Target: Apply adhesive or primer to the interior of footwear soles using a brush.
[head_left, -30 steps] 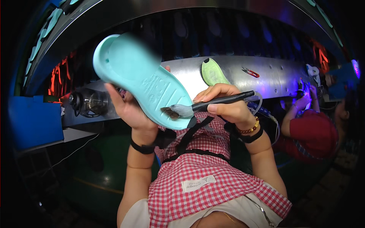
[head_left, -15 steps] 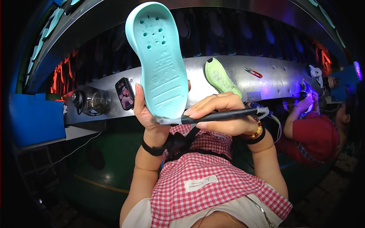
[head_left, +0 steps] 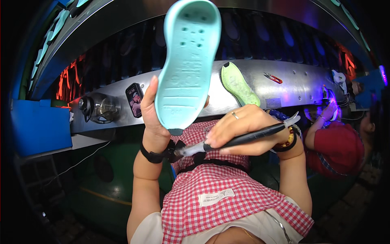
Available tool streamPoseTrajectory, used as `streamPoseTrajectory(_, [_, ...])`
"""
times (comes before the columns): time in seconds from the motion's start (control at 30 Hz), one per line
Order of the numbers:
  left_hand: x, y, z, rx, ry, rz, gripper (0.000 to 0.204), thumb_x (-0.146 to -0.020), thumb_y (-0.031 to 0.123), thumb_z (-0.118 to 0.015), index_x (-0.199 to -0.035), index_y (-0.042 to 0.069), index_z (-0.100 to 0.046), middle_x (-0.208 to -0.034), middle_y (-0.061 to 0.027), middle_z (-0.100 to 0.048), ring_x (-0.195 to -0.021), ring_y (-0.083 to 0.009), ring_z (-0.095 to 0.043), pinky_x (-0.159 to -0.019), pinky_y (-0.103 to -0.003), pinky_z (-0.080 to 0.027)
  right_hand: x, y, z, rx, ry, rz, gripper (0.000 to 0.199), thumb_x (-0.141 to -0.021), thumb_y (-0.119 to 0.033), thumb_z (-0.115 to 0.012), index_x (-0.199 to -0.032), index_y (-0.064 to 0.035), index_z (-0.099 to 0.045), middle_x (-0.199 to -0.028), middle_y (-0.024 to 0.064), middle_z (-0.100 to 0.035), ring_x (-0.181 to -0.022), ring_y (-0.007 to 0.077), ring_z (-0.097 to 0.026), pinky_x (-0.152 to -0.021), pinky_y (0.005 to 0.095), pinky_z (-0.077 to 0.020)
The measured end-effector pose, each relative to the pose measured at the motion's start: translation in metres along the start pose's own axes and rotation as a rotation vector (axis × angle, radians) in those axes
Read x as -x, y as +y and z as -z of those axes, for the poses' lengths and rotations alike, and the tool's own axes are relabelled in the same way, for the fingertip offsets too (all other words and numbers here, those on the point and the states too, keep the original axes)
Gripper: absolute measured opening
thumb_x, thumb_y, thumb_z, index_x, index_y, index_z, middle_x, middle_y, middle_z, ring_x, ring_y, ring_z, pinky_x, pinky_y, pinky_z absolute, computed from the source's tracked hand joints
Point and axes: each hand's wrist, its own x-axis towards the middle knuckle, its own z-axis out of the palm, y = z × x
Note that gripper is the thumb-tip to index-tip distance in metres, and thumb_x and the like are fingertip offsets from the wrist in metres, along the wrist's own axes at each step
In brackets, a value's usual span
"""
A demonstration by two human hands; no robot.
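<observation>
A pale turquoise shoe sole (head_left: 185,77) stands tilted up in front of me, its hollowed face with holes and ridges toward me. My left hand (head_left: 151,107) grips it near its lower end, thumb along the left edge and fingers behind, mostly hidden. A small black patch (head_left: 176,132) covers the sole's bottom tip. My right hand (head_left: 248,128) is closed around a brush (head_left: 256,136) with a black handle and a whitish tip. That tip points left, below the sole and apart from it, in front of my left wrist.
On the metal bench lie a light green sole (head_left: 239,85), red thread snips (head_left: 273,78), a phone (head_left: 134,99) and a clear jug (head_left: 103,109) with a dark lid. A blue bin (head_left: 40,128) stands at left. A co-worker in red (head_left: 337,146) works at right. Hanging soles line the dark space behind the bench.
The sole has moved right and slightly up, and its black tip now shows. The brush has dropped away from the sole's lower end toward me, with my right hand shifting down and right.
</observation>
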Motion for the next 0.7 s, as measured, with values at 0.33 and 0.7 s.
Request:
streamPoseTrajectory(0.33, [0.003, 0.017, -0.009, -0.487, 0.279, 0.397, 0.039, -0.084, 0.022, -0.051, -0.112, -0.006, -0.048, -0.097, -0.0151, -0.059, -0.083, -0.0180, -0.061, -0.068, -0.027, -0.052, -0.001, -0.004, 0.032, 0.284, -0.216, -0.041, 0.016, -0.073, -0.005, -0.060, -0.089, -0.0035, -0.064, -0.092, 0.0119, -0.064, -0.086, 0.0251, -0.062, -0.076, 0.0328, -0.0487])
streamPoseTrajectory(0.7, [0.008, 0.029, -0.009, -0.756, 0.238, 0.408, 0.038, -0.083, 0.023, -0.054, -0.108, -0.005, -0.051, -0.094, -0.0112, -0.060, -0.079, -0.0133, -0.060, -0.068, -0.023, -0.051, 0.002, 0.001, 0.055, 0.524, -0.280, -0.041, 0.022, -0.070, -0.012, -0.058, -0.090, -0.0044, -0.060, -0.093, 0.0112, -0.062, -0.086, 0.0292, -0.059, -0.071, 0.0343, -0.0466])
